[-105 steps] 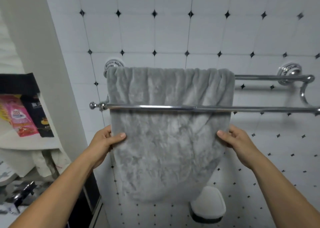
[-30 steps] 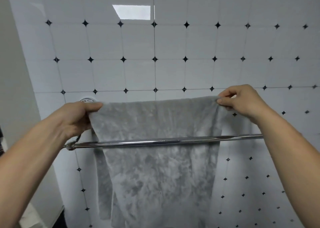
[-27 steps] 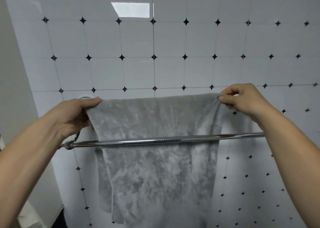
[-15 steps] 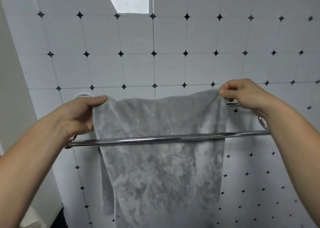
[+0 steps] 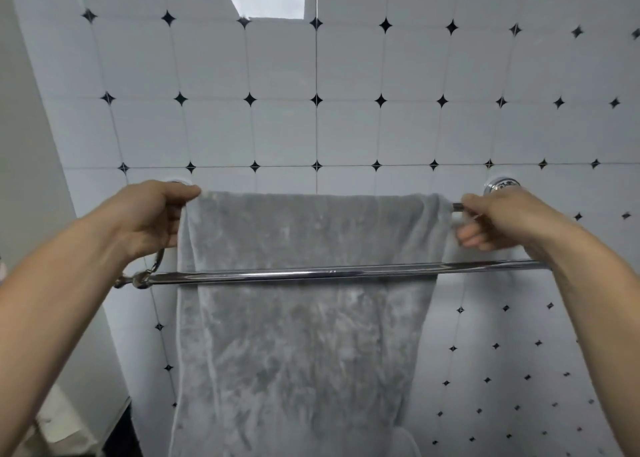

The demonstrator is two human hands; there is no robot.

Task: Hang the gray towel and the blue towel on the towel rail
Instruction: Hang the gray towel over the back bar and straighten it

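The gray towel (image 5: 304, 345) hangs flat over the back bar of the chrome towel rail, behind the front bar (image 5: 332, 272). My left hand (image 5: 149, 217) pinches the towel's top left corner at the rail's left mount. At the top right edge, beside the right mount (image 5: 502, 184), my right hand (image 5: 502, 222) has its fingers curled around the towel. No blue towel is in view.
A white tiled wall with small black diamonds (image 5: 317, 99) backs the rail. A plain white wall panel (image 5: 31, 144) stands at the left. Something pale lies low at the bottom left (image 5: 62, 432).
Both hands have lowered the towel's top edge onto the back bar and spread it wider. The fold now lies straight along the bar; the right hand slid right.
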